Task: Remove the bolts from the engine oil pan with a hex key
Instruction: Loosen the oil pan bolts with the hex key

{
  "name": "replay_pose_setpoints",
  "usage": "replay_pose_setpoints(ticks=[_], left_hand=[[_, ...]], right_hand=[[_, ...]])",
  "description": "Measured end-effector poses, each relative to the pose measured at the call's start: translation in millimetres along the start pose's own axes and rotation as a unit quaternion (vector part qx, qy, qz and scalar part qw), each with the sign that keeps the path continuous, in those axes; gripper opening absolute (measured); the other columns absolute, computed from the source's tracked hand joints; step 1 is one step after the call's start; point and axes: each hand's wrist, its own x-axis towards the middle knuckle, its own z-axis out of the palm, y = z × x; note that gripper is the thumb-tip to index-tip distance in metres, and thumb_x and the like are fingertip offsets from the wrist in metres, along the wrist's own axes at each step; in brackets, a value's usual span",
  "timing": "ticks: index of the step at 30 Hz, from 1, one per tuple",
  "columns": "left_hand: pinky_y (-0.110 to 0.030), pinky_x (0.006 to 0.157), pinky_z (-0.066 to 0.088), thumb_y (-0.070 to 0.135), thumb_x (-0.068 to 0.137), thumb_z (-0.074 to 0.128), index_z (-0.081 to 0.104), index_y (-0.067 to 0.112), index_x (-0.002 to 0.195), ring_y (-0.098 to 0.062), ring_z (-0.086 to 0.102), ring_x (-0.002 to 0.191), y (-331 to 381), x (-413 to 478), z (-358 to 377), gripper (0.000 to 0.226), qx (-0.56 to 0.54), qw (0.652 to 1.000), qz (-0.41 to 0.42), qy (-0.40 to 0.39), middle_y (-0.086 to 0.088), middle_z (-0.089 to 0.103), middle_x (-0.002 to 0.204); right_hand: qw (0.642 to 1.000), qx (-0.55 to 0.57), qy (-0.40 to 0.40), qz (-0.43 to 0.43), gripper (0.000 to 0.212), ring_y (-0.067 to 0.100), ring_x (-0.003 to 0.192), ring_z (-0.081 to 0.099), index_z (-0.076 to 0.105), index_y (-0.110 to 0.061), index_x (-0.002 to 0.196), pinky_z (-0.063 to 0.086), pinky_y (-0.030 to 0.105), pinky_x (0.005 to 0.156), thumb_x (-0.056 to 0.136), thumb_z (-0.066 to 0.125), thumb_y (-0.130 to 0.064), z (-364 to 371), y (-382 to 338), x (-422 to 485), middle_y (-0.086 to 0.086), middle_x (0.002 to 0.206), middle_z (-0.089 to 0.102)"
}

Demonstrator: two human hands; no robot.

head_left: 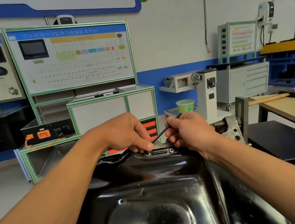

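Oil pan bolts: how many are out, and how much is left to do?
No removed bolt is in view, so nothing looks done yet. In hand: the right hand holds the key, whose lower end the left hand pinches at the far flange of the pan. Left: the next bolt seems still seated; others are hidden.

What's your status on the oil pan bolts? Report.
Right hand grips hex key; left hand pinches its tip at a flange bolt. Neighbouring bolt seated. Nothing in the way.
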Motion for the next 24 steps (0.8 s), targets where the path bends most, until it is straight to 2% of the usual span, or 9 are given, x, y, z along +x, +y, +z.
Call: replay_pose_setpoints(ticks=[8,13,15,20,24], left_hand=[[-0.019,0.065,0.056,0.014,0.074,0.085,0.080,0.019,0.071,-0.010,0.069,0.067,0,3,5,0.008,0.008,1.000,-0.006,-0.005,-0.008,0.076,0.076],[-0.013,0.058,0.050,0.023,0.073,0.086,0.080,0.021,0.070,0.000,0.064,0.061,2,4,8,0.007,0.025,0.999,-0.035,0.017,0.002,0.075,0.071],[-0.013,0.056,0.048,0.027,0.072,0.087,0.080,0.022,0.069,0.001,0.061,0.058,3,5,8,0.009,0.036,0.998,-0.046,0.022,0.007,0.074,0.067],[-0.021,0.060,0.049,0.027,0.073,0.086,0.077,0.022,0.067,-0.010,0.058,0.065,6,5,6,0.012,0.050,0.997,-0.054,0.006,0.001,0.071,0.070],[-0.018,0.053,0.046,0.025,0.075,0.085,0.074,0.023,0.064,-0.008,0.055,0.062,10,5,4,0.015,0.056,0.997,-0.050,-0.009,0.009,0.067,0.062]], right_hand=[[0.999,-0.035,0.011,-0.003,0.032,0.010,0.041,0.048,0.059,-0.008,0.078,0.041,0.020,0.039,0.106,0.046,-0.017,1,-1,-3,-0.004,0.047,0.058],[0.999,-0.027,0.004,0.026,0.025,0.009,0.039,0.048,0.056,-0.004,0.087,0.041,0.019,0.036,0.106,0.044,-0.015,1,-5,-1,-0.003,0.046,0.058],[0.998,-0.054,-0.015,0.032,0.024,0.010,0.040,0.047,0.055,-0.004,0.087,0.040,0.020,0.037,0.106,0.044,-0.014,1,-12,2,-0.001,0.049,0.058],[0.981,-0.173,-0.074,0.048,0.031,0.013,0.048,0.043,0.057,-0.007,0.076,0.038,0.022,0.040,0.104,0.043,-0.012,-5,-30,12,0.006,0.060,0.053],[0.974,-0.209,-0.074,0.050,0.033,0.014,0.048,0.043,0.056,-0.007,0.074,0.038,0.021,0.040,0.104,0.042,-0.012,-3,-30,19,0.007,0.062,0.051]])
